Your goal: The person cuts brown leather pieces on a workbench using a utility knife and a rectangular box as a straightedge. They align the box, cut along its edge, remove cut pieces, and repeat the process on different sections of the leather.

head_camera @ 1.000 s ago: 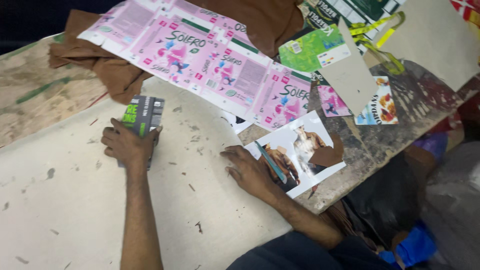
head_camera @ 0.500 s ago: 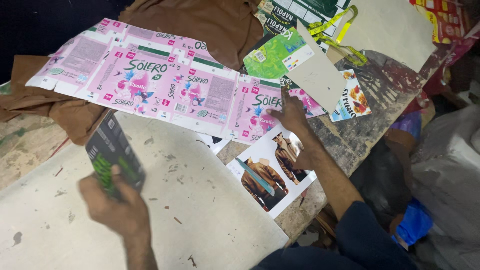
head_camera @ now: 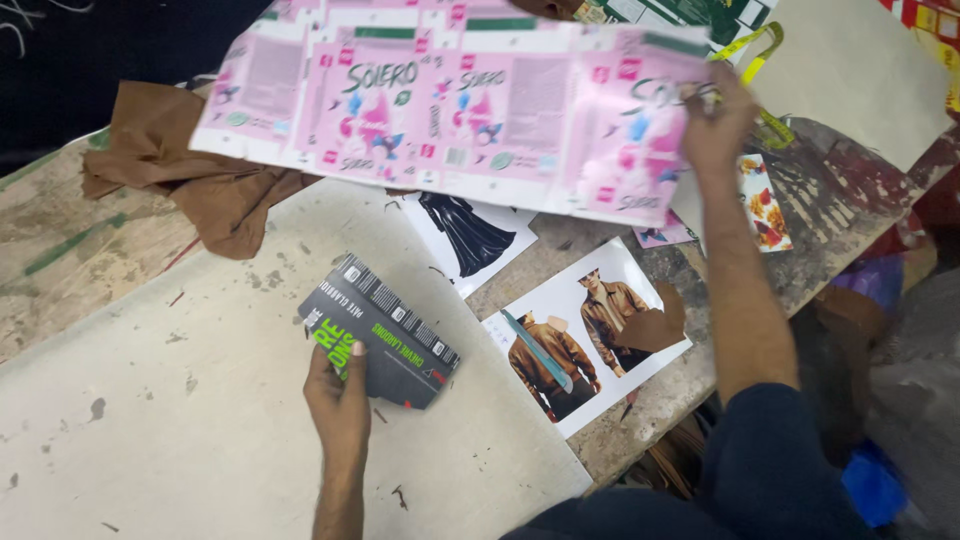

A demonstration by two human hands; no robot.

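Lifting the pink sheet (head_camera: 450, 110) by its right edge, the right hand (head_camera: 715, 120) pinches it above the surface (head_camera: 150, 430); thin and floppy, it likely sags. The left hand (head_camera: 340, 405) is clamped on a stiffer dark card (head_camera: 385, 335).

Looks like a paper-craft or packaging workshop: worn, paint-spattered worktable (head_camera: 150, 420), flattened pink printed carton sheet (head_camera: 450, 100) pinched at the fingers (head_camera: 700, 100), fashion cut-out prints (head_camera: 585, 335) below them, brown cloth (head_camera: 190, 170) leftward.
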